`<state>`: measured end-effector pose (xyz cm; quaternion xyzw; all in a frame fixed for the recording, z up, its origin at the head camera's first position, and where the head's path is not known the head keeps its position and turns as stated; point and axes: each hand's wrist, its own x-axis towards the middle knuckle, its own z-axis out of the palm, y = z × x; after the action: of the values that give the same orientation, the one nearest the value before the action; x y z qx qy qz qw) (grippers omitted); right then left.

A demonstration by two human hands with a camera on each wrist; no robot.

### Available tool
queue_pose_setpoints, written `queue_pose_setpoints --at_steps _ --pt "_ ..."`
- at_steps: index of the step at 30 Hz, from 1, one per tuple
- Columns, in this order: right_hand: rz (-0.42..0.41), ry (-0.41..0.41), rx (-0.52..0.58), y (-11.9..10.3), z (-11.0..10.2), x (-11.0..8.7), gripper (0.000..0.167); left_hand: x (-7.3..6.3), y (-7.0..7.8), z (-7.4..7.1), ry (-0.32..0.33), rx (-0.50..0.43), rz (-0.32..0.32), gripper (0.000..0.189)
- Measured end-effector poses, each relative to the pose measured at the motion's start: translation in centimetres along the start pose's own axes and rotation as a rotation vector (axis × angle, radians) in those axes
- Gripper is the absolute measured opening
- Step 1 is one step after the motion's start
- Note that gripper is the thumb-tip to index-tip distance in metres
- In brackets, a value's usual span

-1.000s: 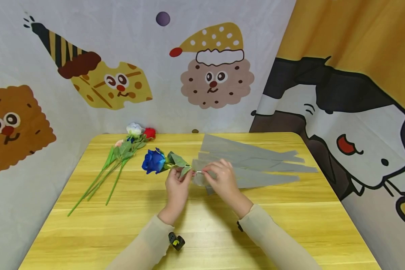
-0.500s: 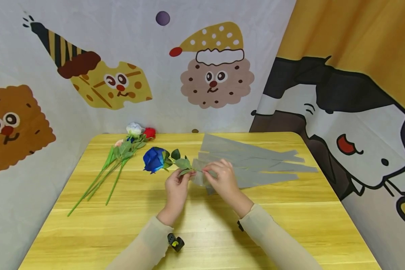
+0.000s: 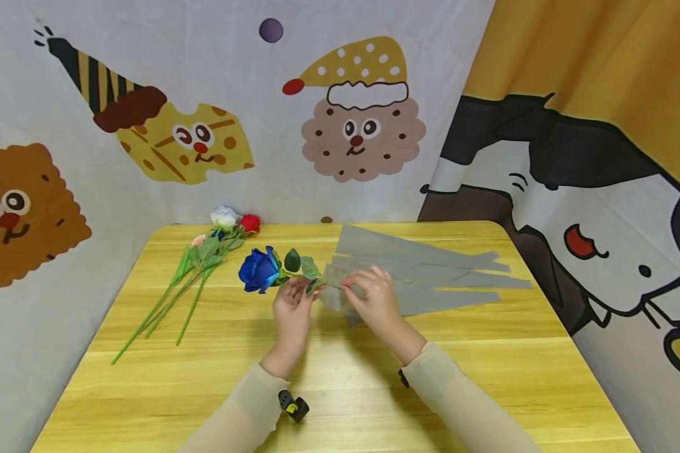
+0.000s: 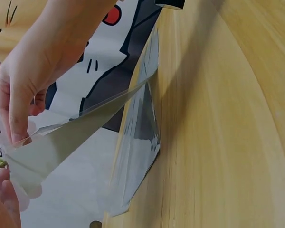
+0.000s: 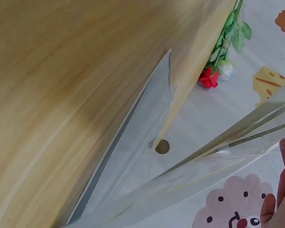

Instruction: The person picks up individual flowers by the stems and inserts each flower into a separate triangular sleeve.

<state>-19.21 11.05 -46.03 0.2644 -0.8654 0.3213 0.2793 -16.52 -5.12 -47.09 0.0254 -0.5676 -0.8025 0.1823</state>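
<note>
An artificial blue rose [image 3: 259, 270] lies level above the table, its flower pointing left and its leaves just behind it. My left hand [image 3: 291, 314] holds its stem close below the leaves. A grey translucent flower sleeve [image 3: 333, 298] has its mouth towards the rose, and my right hand [image 3: 374, 301] pinches the upper edge of that mouth. Seen from the right wrist, the rose's thin stem [image 5: 256, 136] runs inside the sleeve. The left wrist view has the right hand [image 4: 38, 71] above the raised sleeve, its fingertips on the rim.
More grey sleeves [image 3: 408, 258] lie fanned out flat under and beyond the right hand. At the table's back left rests a bunch of artificial roses [image 3: 206, 251], with white, red and pink blooms. A patterned cloth hangs behind the wooden table [image 3: 340, 402].
The blue rose has turned about its stem, so that a leaf now stands up. My left hand has shifted slightly left, while the right hand stays at the sleeve's mouth.
</note>
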Motion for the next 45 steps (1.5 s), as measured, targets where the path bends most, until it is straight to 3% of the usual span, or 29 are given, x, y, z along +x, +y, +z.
queue_pose_setpoints --at_steps 4,9,17,31,37,45 --pt "0.002 0.004 0.007 0.05 0.02 0.01 0.008 -0.01 0.38 -0.07 0.033 0.072 -0.020 0.003" --pt "-0.009 0.010 0.006 0.06 -0.02 0.07 0.007 0.09 0.42 -0.19 0.049 0.157 -0.023 0.011" --pt "-0.024 0.028 0.040 0.11 -0.15 0.14 0.008 0.38 0.18 -0.32 0.078 0.158 -0.055 0.013" --pt "-0.066 0.041 0.044 0.19 0.09 0.22 0.008 0.41 0.36 -0.24 0.052 0.264 -0.127 0.019" --pt "-0.060 0.029 0.027 0.19 0.01 0.15 0.008 0.32 0.56 -0.55 -0.017 0.361 -0.075 0.024" --pt "-0.062 0.029 0.039 0.24 0.18 0.01 0.010 0.47 0.67 -0.16 0.018 0.189 -0.130 0.019"
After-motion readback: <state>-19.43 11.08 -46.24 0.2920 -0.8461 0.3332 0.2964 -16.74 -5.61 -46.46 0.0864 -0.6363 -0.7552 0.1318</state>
